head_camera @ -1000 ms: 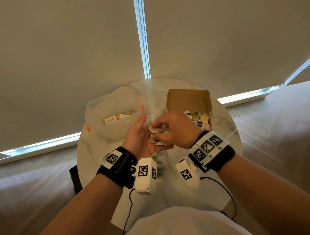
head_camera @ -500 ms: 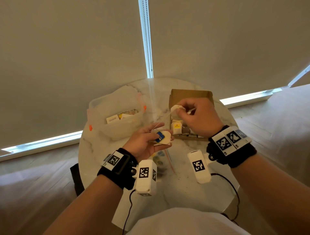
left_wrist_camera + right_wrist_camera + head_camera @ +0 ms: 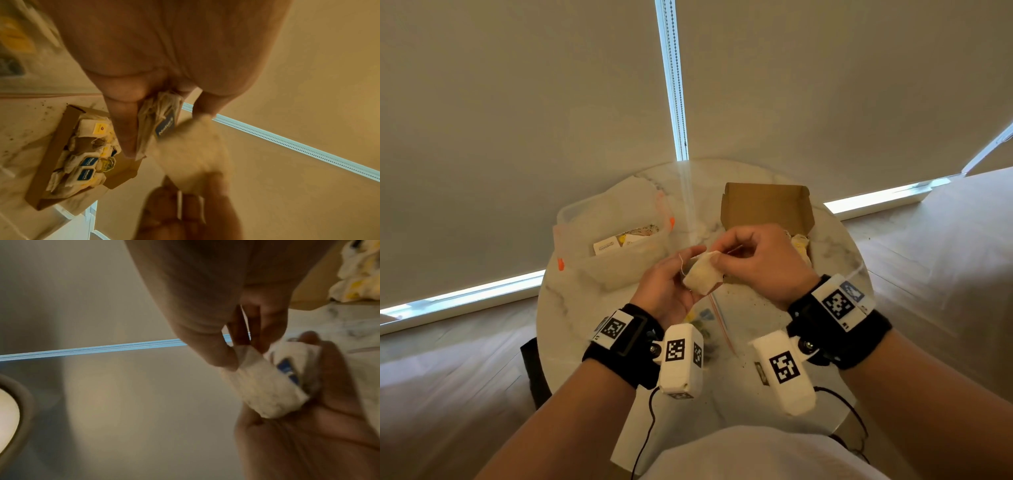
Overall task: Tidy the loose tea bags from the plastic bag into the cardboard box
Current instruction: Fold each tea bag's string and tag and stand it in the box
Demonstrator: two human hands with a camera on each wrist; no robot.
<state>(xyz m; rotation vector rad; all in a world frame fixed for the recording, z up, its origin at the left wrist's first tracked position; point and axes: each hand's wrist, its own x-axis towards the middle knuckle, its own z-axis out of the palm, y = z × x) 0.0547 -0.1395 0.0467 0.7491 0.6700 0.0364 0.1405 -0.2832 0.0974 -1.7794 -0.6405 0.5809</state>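
Over the middle of the round table, my left hand (image 3: 681,274) lies palm up and holds a small bundle of pale tea bags (image 3: 162,123), one with a blue tag. My right hand (image 3: 717,257) pinches the top corner of one tea bag (image 3: 703,279) resting on that bundle; the right wrist view shows the pinched bag (image 3: 261,386) between thumb and fingers. The open cardboard box (image 3: 767,205) stands just behind my right hand, with several tea bags (image 3: 86,162) inside. A clear plastic bag (image 3: 710,317) with a red zip line lies flat under my hands.
A clear plastic tub (image 3: 613,240) with orange clips and packets inside sits at the back left of the marble table (image 3: 571,308). Tea crumbs dot the tabletop near the box. Window blinds hang behind the table; wooden floor surrounds it.
Half a second ago my right hand held a tea bag over the box. It has come back left and now pinches another bag from the bundle in my left hand.
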